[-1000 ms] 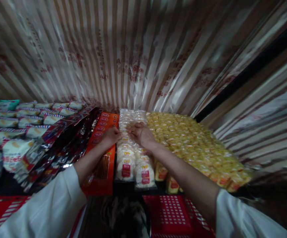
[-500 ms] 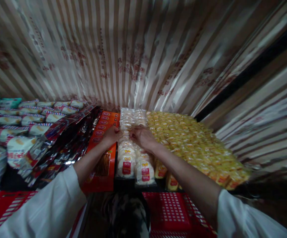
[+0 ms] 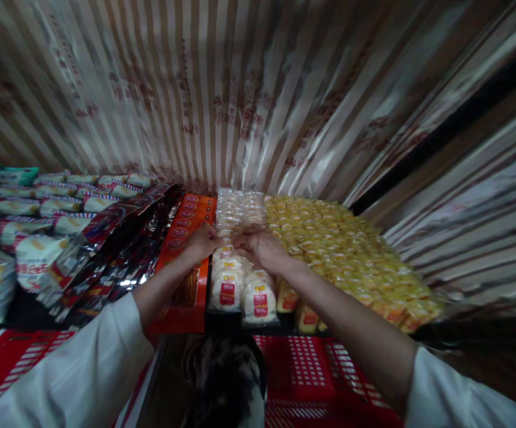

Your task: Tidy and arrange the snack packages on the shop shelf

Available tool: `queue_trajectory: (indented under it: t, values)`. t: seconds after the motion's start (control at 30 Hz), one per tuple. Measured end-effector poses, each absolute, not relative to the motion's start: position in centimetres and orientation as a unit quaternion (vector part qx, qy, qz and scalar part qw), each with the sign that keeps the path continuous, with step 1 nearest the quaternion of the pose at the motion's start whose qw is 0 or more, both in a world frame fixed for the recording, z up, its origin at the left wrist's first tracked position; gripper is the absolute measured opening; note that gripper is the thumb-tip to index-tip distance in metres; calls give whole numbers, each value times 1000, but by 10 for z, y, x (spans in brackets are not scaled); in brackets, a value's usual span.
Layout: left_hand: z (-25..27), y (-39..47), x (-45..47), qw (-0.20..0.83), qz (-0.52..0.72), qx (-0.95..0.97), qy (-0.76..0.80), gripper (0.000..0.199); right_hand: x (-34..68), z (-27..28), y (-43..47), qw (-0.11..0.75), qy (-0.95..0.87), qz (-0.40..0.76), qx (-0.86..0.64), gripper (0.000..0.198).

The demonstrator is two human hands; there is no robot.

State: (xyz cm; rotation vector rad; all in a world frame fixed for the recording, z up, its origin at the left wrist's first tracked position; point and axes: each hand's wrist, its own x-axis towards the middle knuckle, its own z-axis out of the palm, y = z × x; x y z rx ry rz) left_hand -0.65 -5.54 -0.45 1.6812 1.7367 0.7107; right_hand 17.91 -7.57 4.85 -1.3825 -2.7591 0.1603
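Compared with the earlier frames, the left hand [image 3: 202, 242] and right hand [image 3: 261, 248] have been drawn slightly nearer the front of the white packets [image 3: 228, 292], which are lined up between the orange bag [image 3: 198, 285] and yellow packets [image 3: 351, 261]. Both are curled; whether a packet is gripped cannot be told, the fingertips being blurred. Middle rows are hidden by the right hand; the sleeves [image 3: 84, 368] are cut off.

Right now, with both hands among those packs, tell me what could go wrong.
The front white packs stand close to the shelf's front edge; a pull toward the person might tip one off, perhaps toward the red basket below.

The right forearm reaches across the yellow packs and could brush some out of line.

The left hand is right by the orange packet, so a sideways slip might shift it.
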Motion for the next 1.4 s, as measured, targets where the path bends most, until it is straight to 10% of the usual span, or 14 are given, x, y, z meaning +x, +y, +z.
queue_trajectory:
  t: [1.4]
  values:
    - [10,-118,-15,289,182,654,675,19,165,41,-122,-5,-886,24,-463,25]
